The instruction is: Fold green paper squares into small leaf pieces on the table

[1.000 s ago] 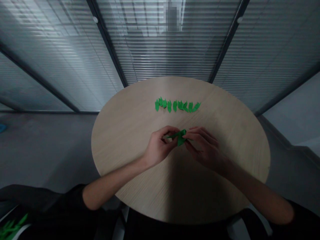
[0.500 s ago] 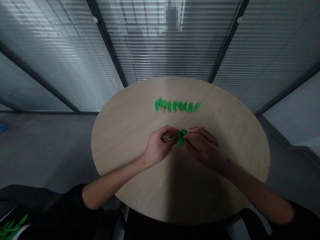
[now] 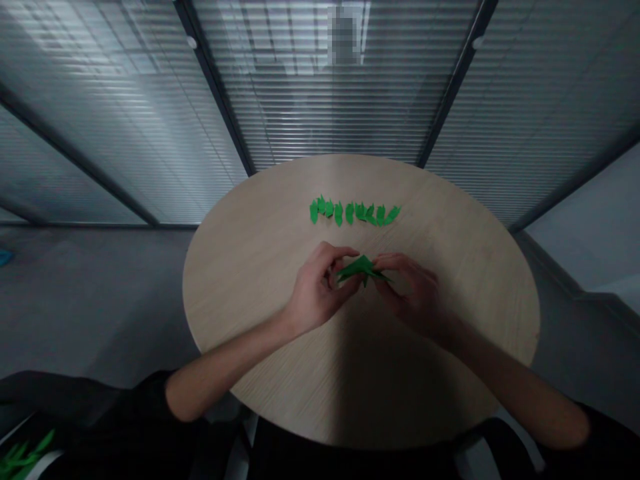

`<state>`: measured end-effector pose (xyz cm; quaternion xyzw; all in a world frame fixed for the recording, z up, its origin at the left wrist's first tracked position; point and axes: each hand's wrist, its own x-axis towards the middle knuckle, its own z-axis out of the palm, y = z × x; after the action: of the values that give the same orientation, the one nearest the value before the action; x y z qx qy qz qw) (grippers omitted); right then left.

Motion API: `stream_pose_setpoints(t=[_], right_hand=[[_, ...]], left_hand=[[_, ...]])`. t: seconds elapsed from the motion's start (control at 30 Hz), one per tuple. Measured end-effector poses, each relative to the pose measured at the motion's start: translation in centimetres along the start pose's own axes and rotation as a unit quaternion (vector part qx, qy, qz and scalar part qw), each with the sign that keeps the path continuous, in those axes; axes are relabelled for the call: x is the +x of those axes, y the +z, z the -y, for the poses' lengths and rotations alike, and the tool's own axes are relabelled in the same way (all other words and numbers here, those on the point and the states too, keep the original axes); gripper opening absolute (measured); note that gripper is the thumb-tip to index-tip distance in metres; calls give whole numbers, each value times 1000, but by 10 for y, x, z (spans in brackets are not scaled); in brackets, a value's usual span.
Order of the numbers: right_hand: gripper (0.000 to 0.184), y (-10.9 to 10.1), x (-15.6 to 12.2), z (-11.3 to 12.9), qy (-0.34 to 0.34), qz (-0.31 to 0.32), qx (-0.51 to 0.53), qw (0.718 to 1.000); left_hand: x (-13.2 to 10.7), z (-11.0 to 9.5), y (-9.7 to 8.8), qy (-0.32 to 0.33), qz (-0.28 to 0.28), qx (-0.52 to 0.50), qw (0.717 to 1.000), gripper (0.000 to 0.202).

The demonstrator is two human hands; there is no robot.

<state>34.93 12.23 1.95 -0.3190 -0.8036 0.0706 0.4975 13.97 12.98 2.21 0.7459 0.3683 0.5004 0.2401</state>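
My left hand (image 3: 320, 288) and my right hand (image 3: 410, 288) hold a folded piece of green paper (image 3: 361, 268) between their fingertips, above the middle of the round wooden table (image 3: 450, 333). The fingers hide part of the paper. Farther from me, a row of several small green paper leaves (image 3: 353, 213) lies on the tabletop, beyond both hands and apart from them.
Glass walls with slatted blinds (image 3: 325, 87) stand behind the table on a grey floor (image 3: 100, 307). More green paper strips (image 3: 23, 453) lie at the lower left beside my black sleeve (image 3: 100, 400). A small blue object (image 3: 5, 257) lies at the far left.
The green paper now spreads wider and flatter between my hands. My left hand's fingers have risen slightly and curled over it. The row of leaves has not moved.
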Motion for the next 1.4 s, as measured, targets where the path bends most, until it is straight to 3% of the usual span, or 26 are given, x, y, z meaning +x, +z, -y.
stream_pose_setpoints(t=[0.1, 0.23, 0.37, 0.53, 0.7, 0.97, 1.2, 1.4], right_hand=[[20, 1, -1, -1, 24, 7, 23, 999], [19, 2, -3, -1, 36, 19, 58, 997], [16, 1, -1, 0, 21, 26, 88, 996], [11, 1, 1, -1, -4, -1, 45, 999], [16, 2, 1, 3, 18, 21, 78, 997], [11, 0, 3, 3, 57, 18, 148, 987], [5, -1, 2, 4, 103, 17, 161, 982], [3, -2, 4, 5, 108, 11, 170, 979]], left_hand=[[4, 1, -5, 87, -10, 29, 996, 34], [6, 1, -6, 118, 64, -43, 990, 31], [4, -1, -2, 95, 99, -99, 986, 24], [1, -2, -1, 64, 113, -102, 986, 13], [0, -1, -1, 32, 108, -101, 988, 9], [3, -2, -3, 87, 61, -67, 992, 8], [-2, 1, -1, -4, 114, -123, 986, 10], [-2, 2, 1, -28, 96, -168, 981, 13]])
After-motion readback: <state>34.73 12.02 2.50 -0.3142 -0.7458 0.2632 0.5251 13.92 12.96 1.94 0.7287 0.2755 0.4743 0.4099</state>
